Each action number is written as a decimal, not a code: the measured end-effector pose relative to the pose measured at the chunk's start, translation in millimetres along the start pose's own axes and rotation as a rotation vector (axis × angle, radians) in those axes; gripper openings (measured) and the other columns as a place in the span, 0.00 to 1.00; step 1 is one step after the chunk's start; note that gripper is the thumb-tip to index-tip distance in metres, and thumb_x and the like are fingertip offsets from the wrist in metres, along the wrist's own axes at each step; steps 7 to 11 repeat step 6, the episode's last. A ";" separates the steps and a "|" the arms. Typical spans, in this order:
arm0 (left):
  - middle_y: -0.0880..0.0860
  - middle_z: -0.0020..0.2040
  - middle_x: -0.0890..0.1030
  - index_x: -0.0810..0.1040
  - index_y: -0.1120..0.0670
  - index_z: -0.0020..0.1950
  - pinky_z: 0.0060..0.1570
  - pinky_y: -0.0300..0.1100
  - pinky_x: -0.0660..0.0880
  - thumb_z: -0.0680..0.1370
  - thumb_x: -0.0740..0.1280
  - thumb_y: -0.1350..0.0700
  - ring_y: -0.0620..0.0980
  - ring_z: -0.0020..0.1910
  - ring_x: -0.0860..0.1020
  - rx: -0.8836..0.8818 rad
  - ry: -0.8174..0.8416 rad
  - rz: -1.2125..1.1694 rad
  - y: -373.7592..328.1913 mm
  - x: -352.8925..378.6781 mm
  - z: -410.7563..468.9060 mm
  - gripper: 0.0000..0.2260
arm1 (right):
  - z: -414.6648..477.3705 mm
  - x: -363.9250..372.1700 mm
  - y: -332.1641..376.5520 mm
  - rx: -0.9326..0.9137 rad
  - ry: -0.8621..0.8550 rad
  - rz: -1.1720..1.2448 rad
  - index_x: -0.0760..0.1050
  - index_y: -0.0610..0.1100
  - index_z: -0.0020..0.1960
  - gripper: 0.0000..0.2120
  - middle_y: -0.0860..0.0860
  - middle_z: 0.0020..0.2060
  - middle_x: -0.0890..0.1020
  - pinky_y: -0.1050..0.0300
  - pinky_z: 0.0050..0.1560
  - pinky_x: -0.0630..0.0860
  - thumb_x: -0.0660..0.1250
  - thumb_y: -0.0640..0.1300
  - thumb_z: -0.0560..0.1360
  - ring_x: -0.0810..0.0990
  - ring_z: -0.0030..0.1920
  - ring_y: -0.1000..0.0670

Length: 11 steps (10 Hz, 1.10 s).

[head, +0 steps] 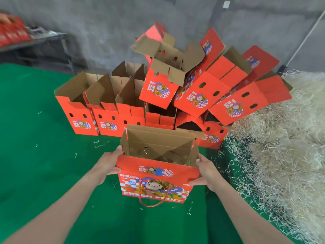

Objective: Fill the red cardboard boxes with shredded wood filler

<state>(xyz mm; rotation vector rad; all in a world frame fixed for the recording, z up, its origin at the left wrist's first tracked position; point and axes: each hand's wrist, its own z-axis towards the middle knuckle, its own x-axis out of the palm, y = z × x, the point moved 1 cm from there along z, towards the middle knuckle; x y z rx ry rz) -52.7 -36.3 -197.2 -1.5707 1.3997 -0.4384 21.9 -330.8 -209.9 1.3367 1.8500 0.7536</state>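
Note:
An open red cardboard box [153,180] with a cartoon print and a red rope handle stands in front of me on the green mat. My left hand [110,161] grips its left edge, thumb on the front face. My right hand [204,170] grips its right edge the same way. The brown inside of the box looks empty apart from a strand or two. A big heap of pale shredded wood filler [281,138] lies to the right. Behind the held box stand several more open red boxes [105,110], with others stacked tilted on top [197,88].
The green mat [35,155] covers the floor, with loose filler strands scattered on it. A grey concrete wall [105,23] rises behind the boxes. A metal table [35,41] with flat red boxes stands at the far left. A white pole [306,36] leans at the right.

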 end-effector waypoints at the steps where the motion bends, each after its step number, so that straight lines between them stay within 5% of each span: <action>1: 0.55 0.59 0.77 0.69 0.58 0.68 0.64 0.51 0.69 0.79 0.61 0.46 0.55 0.57 0.76 0.101 -0.017 -0.109 -11.8 1.8 19.7 0.22 | 6.2 22.8 28.4 -0.099 -0.062 0.047 0.53 0.56 0.74 0.22 0.51 0.74 0.56 0.47 0.41 0.81 0.51 0.48 0.82 0.77 0.58 0.39; 2: 0.56 0.58 0.78 0.65 0.59 0.70 0.60 0.47 0.71 0.79 0.63 0.54 0.53 0.53 0.77 0.100 0.009 -0.326 -18.1 1.1 43.1 0.21 | 7.3 43.7 27.0 -0.344 -0.115 -0.040 0.49 0.61 0.74 0.29 0.58 0.71 0.59 0.47 0.58 0.75 0.58 0.59 0.77 0.69 0.66 0.47; 3: 0.57 0.50 0.79 0.70 0.60 0.65 0.54 0.48 0.73 0.79 0.63 0.53 0.55 0.47 0.78 0.085 0.048 -0.383 -33.6 -1.4 69.8 0.17 | 17.2 62.5 17.6 -0.559 -0.188 -0.292 0.62 0.52 0.70 0.26 0.58 0.63 0.68 0.54 0.63 0.67 0.65 0.53 0.74 0.67 0.65 0.53; 4: 0.58 0.48 0.79 0.73 0.56 0.51 0.49 0.50 0.68 0.78 0.61 0.44 0.57 0.48 0.77 0.075 0.004 -0.235 -44.4 1.9 87.1 0.15 | 29.4 72.4 31.0 -0.486 -0.331 -0.346 0.69 0.49 0.54 0.05 0.47 0.52 0.77 0.56 0.51 0.71 0.60 0.43 0.78 0.75 0.55 0.45; 6: 0.56 0.71 0.65 0.50 0.53 0.75 0.69 0.56 0.61 0.77 0.60 0.41 0.57 0.69 0.65 0.253 -0.050 -0.172 -26.1 -2.4 82.1 0.33 | 18.4 62.6 49.1 -0.370 -0.320 -0.380 0.65 0.47 0.65 0.18 0.44 0.60 0.72 0.59 0.45 0.74 0.62 0.44 0.77 0.76 0.42 0.52; 11: 0.56 0.71 0.65 0.50 0.53 0.75 0.69 0.56 0.61 0.77 0.60 0.41 0.57 0.69 0.65 0.253 -0.050 -0.172 -26.1 -2.4 82.1 0.33 | 18.4 62.6 49.1 -0.370 -0.320 -0.380 0.65 0.47 0.65 0.18 0.44 0.60 0.72 0.59 0.45 0.74 0.62 0.44 0.77 0.76 0.42 0.52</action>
